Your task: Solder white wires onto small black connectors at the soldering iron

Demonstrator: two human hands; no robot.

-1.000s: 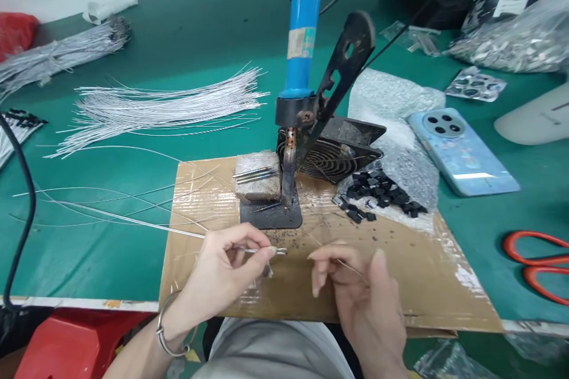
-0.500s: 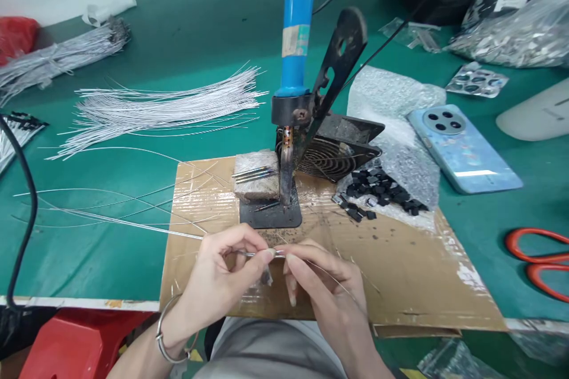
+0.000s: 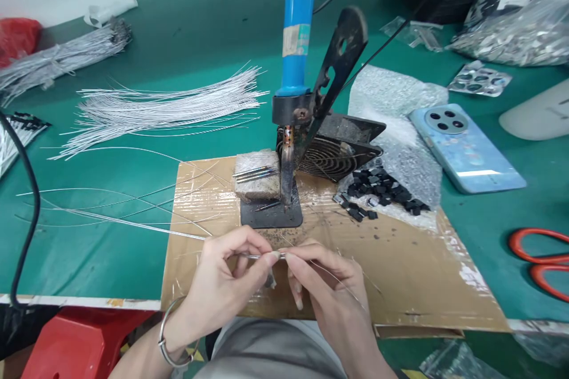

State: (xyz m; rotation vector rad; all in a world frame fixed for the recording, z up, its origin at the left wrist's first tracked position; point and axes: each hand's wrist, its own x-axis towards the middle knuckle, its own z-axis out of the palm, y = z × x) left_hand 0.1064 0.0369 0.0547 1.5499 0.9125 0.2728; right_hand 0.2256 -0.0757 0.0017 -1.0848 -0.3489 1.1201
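My left hand (image 3: pixel 224 287) is pinched on thin white wires (image 3: pixel 189 235) that trail off to the left over the cardboard. Its thumb and index fingertips press on the wires just beside the right fingertips. My right hand (image 3: pixel 335 293) is closed in a pinch at the wire ends, thumb against index finger. A fine strand (image 3: pixel 331 274) runs back across the right fingers. Under the left fingertips shows a small greyish scrap (image 3: pixel 270 280), its kind unclear. Directly beyond both hands stands a blue soldering iron (image 3: pixel 297 29), tip down in a black metal stand (image 3: pixel 291 112).
Cardboard (image 3: pixel 413 284) covers the near table. Small black parts (image 3: pixel 384 189) lie on bubble wrap (image 3: pixel 398 92), beside a blue phone (image 3: pixel 478 157) and red-handled scissors (image 3: pixel 540 263). A white wire bundle (image 3: pixel 169 108) lies left; a stone-like block (image 3: pixel 256 183) bears metal rods.
Both hands have shifted very slightly to the right in the picture, still pinched together on the wires. The rest of the scene looks nearly the same.
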